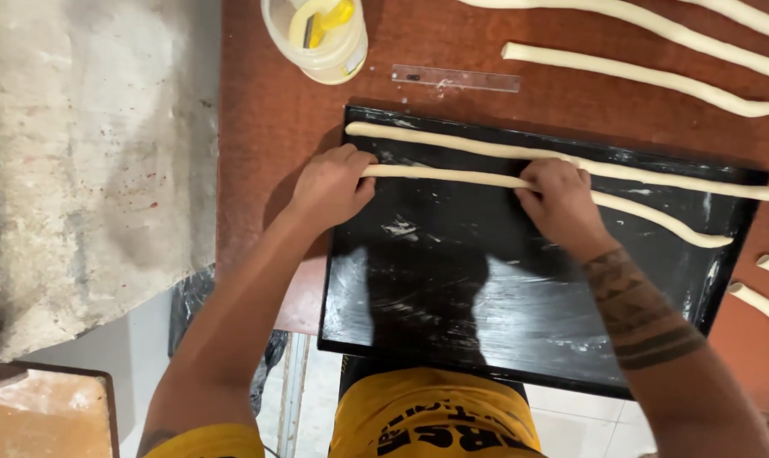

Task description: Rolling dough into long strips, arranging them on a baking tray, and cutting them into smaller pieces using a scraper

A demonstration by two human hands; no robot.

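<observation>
I am pinching the near dough rope (pixel 452 175) with both hands, left hand (pixel 332 182) and right hand (pixel 561 199); it is lying nine-to-three across the black baking tray (pixel 418 297).

The person wore yellow clothing with black print; the right forearm (pixel 643 322) bore dark tattooed bands, and both hands were bare

A reddish-brown wooden table (pixel 265 127) stands beside a rough grey concrete slab (pixel 87 153) over white floor tiles (pixel 588 424).
</observation>
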